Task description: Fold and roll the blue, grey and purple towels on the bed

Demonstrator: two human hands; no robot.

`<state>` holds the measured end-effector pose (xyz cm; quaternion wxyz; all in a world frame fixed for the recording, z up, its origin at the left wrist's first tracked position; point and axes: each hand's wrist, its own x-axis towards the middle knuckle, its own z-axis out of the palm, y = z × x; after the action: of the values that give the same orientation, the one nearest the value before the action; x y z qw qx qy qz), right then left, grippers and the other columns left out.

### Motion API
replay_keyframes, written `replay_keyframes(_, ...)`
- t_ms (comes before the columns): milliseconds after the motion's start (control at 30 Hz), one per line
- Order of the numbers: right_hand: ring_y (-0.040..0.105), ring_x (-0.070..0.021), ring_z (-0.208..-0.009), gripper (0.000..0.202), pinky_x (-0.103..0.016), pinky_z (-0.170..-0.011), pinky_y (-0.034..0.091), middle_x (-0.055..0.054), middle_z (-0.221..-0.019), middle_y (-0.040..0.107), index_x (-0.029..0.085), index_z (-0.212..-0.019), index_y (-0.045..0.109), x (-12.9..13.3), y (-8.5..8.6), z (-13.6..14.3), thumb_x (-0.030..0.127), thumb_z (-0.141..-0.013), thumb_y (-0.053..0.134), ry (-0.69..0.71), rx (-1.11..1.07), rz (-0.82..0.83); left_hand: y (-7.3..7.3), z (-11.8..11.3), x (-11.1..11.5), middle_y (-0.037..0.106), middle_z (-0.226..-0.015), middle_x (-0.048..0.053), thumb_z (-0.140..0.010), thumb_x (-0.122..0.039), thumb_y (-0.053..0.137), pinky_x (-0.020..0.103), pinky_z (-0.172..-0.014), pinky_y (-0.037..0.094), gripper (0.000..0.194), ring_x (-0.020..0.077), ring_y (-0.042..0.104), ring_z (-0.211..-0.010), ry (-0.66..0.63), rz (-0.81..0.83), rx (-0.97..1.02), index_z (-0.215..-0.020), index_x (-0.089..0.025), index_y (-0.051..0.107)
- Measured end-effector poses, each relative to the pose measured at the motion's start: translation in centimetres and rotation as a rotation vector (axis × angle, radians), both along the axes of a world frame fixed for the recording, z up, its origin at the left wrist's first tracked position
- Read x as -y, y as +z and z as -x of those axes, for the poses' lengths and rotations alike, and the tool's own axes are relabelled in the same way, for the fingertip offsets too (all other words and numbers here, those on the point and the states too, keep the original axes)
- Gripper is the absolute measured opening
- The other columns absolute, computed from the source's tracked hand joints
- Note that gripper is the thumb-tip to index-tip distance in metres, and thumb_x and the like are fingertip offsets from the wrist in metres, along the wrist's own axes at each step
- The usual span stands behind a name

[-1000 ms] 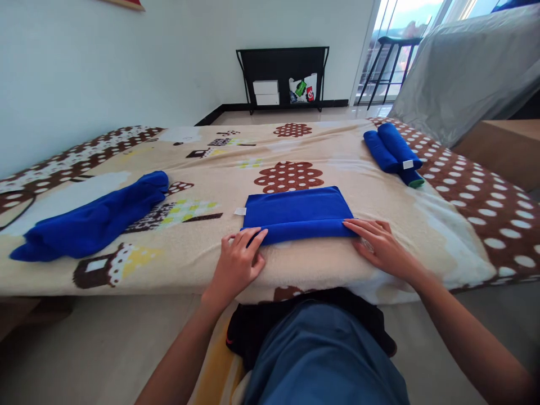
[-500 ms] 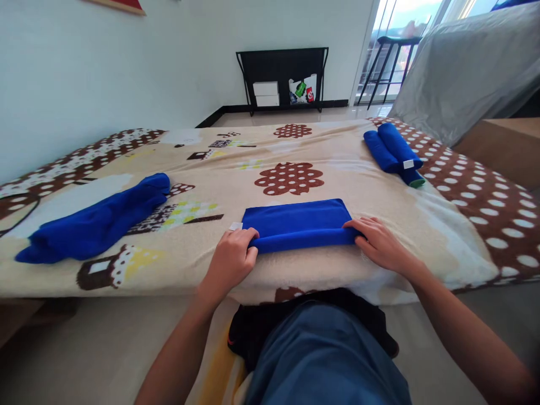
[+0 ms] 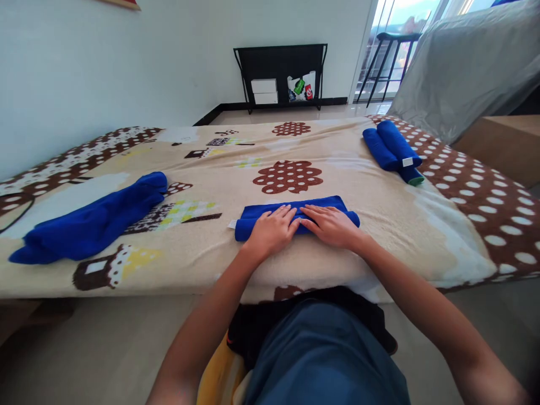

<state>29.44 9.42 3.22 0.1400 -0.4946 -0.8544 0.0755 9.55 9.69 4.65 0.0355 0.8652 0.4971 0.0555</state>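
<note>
A blue towel point(image 3: 245, 230) lies partly rolled near the front edge of the bed, its near side a thick roll and a flat strip beyond. My left hand point(image 3: 274, 229) rests flat on the middle of the roll, fingers stretched forward. Close beside it, my right hand point(image 3: 331, 225) lies flat on the roll too, its fingertips almost meeting the left ones. A white tag point(image 3: 232, 224) pokes out at the towel's left end. The part of the towel beneath both palms is hidden.
A crumpled blue cloth point(image 3: 93, 225) lies on the patterned blanket point(image 3: 202, 247) at the left. Several rolled blue towels point(image 3: 399, 147) sit together at the back right. Beyond the bed stand a black rack point(image 3: 280, 62), a dark stool point(image 3: 392, 39) and a cardboard box point(image 3: 502, 143).
Both hands have left the towel's two ends and come together on its middle, opening from a pinch to flat. The roll has moved slightly away from me, and the flat strip is narrower.
</note>
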Motion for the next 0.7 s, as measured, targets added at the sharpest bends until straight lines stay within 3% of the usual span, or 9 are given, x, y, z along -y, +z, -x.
replay_keyframes(167, 0.039, -0.024, -0.145, 0.069, -0.047, -0.12, 0.03, -0.006, -0.153, 0.044, 0.024, -0.146, 0.051, -2.5, -0.4, -3.0, 0.067, -0.1, 0.023, -0.072, 0.01, 0.102, -0.2, 3.9, -1.9, 0.045, -0.155, 0.008, -0.103, -0.053, 0.023, 0.045, -0.116, 0.034, 0.06, 0.0238, 0.039, -0.146, 0.144, 0.037, -0.001, -0.145, -0.021, 0.05)
replay_keyframes(333, 0.033, -0.0237, -0.148, 0.068, -0.047, -0.12, 0.027, -0.007, -0.156, 0.039, 0.022, -0.148, 0.048, -2.4, -1.5, -6.8, 0.063, -0.101, 0.02, -0.133, 0.004, 0.1, -1.0, 8.1, -1.5, 0.044, -0.156, 0.008, -0.104, -0.049, 0.024, 0.046, -0.118, 0.029, 0.055, 0.0235, 0.037, -0.146, 0.229, 0.01, 0.037, -0.145, -0.023, 0.05)
replay_keyframes(467, 0.039, -0.0264, -0.144, 0.061, -0.05, -0.117, 0.029, -0.01, -0.154, 0.042, 0.021, -0.147, 0.048, -0.5, -2.5, -8.2, 0.057, -0.103, 0.028, -0.182, -0.003, -0.136, -1.7, 9.1, 0.5, 0.043, -0.156, 0.012, -0.104, -0.036, 0.029, 0.054, -0.118, 0.021, 0.048, 0.0274, 0.037, -0.146, 0.201, -0.263, 0.048, -0.145, -0.023, 0.049)
replay_keyframes(533, 0.044, -0.0289, -0.139, 0.054, -0.051, -0.114, 0.032, -0.011, -0.153, 0.044, 0.02, -0.145, 0.05, 1.0, -2.9, -8.5, 0.05, -0.102, 0.036, -0.228, -0.03, -0.299, -1.9, 9.4, 1.9, 0.048, -0.152, 0.014, -0.102, -0.029, 0.035, 0.053, -0.114, 0.024, 0.044, 0.0295, 0.041, -0.141, 0.177, -0.397, 0.074, -0.143, -0.023, 0.051)
replay_keyframes(600, 0.051, -0.028, -0.131, 0.044, -0.048, -0.109, 0.036, -0.01, -0.146, 0.053, 0.022, -0.139, 0.055, 2.5, -3.3, -8.9, 0.04, -0.102, 0.041, -0.22, -0.048, -0.397, -2.2, 10.0, 3.3, 0.057, -0.141, 0.014, -0.1, -0.023, 0.04, 0.05, -0.109, 0.03, 0.042, 0.0294, 0.05, -0.132, 0.125, -0.423, 0.095, -0.139, -0.025, 0.054)
replay_keyframes(700, 0.058, -0.0251, -0.121, 0.037, -0.044, -0.104, 0.039, -0.008, -0.132, 0.063, 0.022, -0.133, 0.059, 4.1, -3.6, -9.7, 0.028, -0.099, 0.045, -0.118, -0.025, -0.414, -2.4, 11.1, 4.6, 0.06, -0.136, 0.011, -0.095, -0.019, 0.046, 0.047, -0.104, 0.033, 0.045, 0.0282, 0.053, -0.126, 0.046, -0.363, 0.106, -0.139, -0.026, 0.052)
